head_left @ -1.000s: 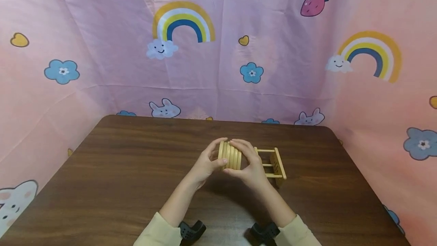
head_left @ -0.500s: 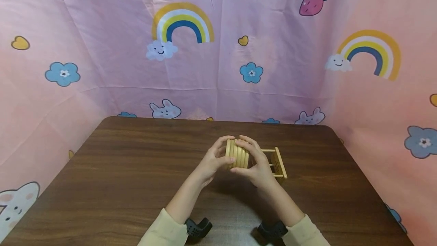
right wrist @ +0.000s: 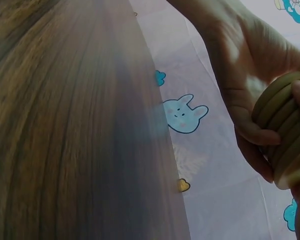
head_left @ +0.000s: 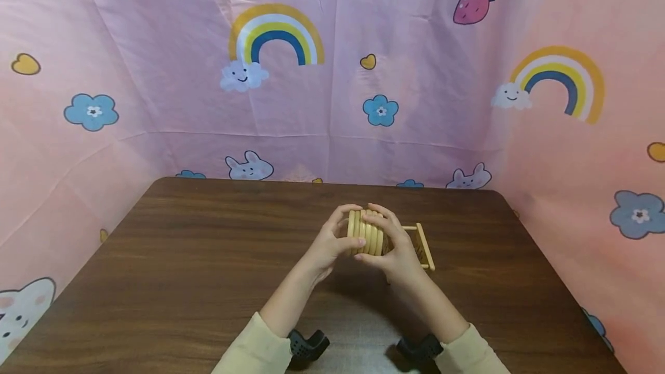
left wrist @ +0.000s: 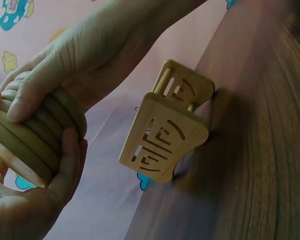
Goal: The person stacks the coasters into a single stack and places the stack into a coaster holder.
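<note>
In the head view my left hand (head_left: 328, 247) grips the left side of a stack of round wooden coasters (head_left: 366, 232). My right hand (head_left: 397, 250) holds the same stack from the right, fingers over the top and thumb beneath. The stack is on its side, several discs pressed face to face, raised above the table. In the left wrist view the fingers of both hands curl round the coasters (left wrist: 27, 127). A wooden coaster holder (left wrist: 162, 112) with cut-out side panels and thin rods stands just behind my right hand, which partly hides it in the head view.
The dark wooden table (head_left: 208, 258) spreads round the hands, its far edge close to a pink and purple printed cloth (head_left: 332, 103). Black wrist cameras (head_left: 309, 346) sit at both cuffs.
Both hands have moved to the right with the coaster stack, towards the holder, and now cover more of it. The grip on the stack looks the same.
</note>
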`<action>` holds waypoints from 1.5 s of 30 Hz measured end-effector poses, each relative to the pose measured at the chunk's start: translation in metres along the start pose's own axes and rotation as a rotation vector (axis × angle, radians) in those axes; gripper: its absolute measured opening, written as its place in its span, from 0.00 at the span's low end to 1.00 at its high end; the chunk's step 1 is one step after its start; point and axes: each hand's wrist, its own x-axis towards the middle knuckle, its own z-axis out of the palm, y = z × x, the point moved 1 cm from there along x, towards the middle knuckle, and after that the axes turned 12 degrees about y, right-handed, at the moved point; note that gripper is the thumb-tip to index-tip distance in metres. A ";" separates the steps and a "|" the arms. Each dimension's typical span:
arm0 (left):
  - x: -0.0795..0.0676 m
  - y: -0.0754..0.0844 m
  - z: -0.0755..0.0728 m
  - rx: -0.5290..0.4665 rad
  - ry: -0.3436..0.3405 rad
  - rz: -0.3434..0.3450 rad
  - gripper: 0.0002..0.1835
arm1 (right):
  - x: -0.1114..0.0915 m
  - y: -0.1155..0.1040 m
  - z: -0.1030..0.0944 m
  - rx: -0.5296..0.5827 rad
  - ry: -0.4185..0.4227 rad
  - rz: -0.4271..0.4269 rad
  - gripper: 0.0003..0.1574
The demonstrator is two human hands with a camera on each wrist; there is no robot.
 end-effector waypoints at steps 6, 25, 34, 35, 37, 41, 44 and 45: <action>0.002 -0.001 0.007 0.022 0.011 0.026 0.34 | 0.001 -0.001 -0.007 -0.026 0.012 -0.039 0.43; 0.015 -0.010 0.031 0.056 -0.093 0.068 0.32 | 0.003 0.012 -0.041 0.023 -0.011 0.008 0.39; 0.020 -0.018 0.041 0.082 -0.033 0.059 0.30 | 0.003 0.020 -0.052 0.024 -0.021 -0.001 0.38; 0.020 -0.019 0.042 0.081 -0.036 0.056 0.30 | 0.002 0.020 -0.053 0.023 -0.021 0.002 0.38; 0.021 -0.022 0.043 0.086 -0.043 0.057 0.30 | 0.000 0.022 -0.055 0.012 -0.016 0.005 0.38; 0.022 -0.023 0.046 0.098 -0.054 0.067 0.29 | -0.002 0.025 -0.059 -0.003 -0.011 0.015 0.38; 0.022 -0.024 0.048 0.113 -0.064 0.074 0.29 | -0.003 0.027 -0.061 0.016 -0.023 0.022 0.38; 0.022 -0.024 0.049 0.121 -0.067 0.078 0.29 | -0.003 0.028 -0.062 0.026 -0.028 0.024 0.38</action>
